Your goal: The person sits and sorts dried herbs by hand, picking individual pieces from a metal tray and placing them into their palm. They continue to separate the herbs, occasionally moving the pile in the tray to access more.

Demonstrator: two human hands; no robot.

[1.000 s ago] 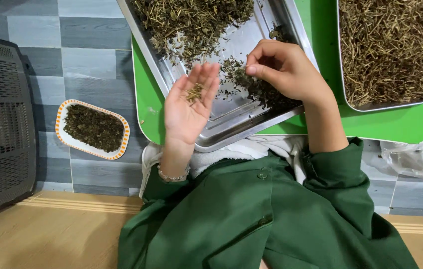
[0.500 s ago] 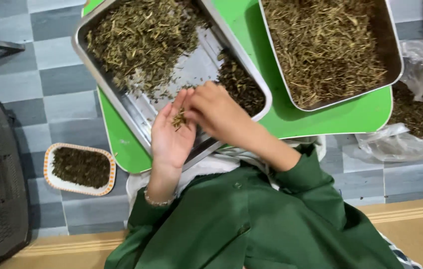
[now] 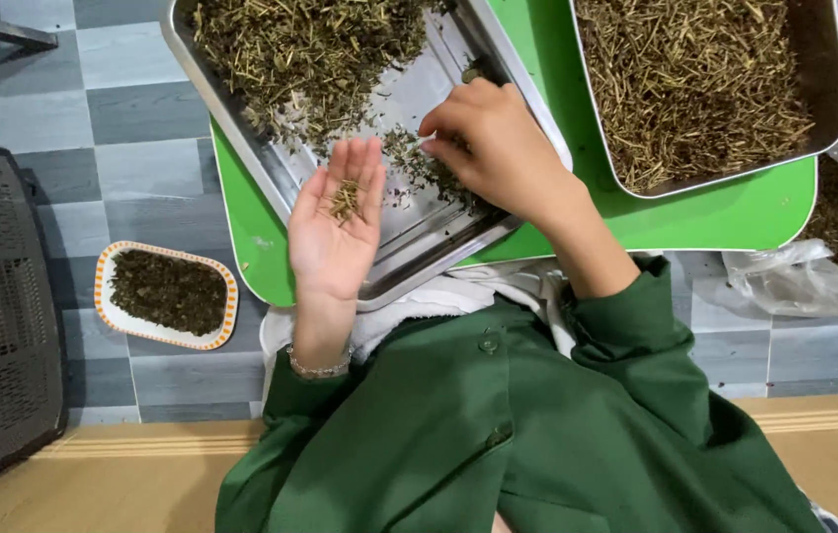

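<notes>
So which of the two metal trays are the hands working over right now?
The left metal tray, part bare metal with a loose leafy pile. The right hand picks in it and the open left hand hovers at its near edge. The right metal tray is full of stems, untouched.

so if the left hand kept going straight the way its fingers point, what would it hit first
Likely the pile of dried stems in the metal tray. The left hand lies palm up, fingers pointing up the picture over the tray's bare floor; its height above the tray is unclear.
</notes>
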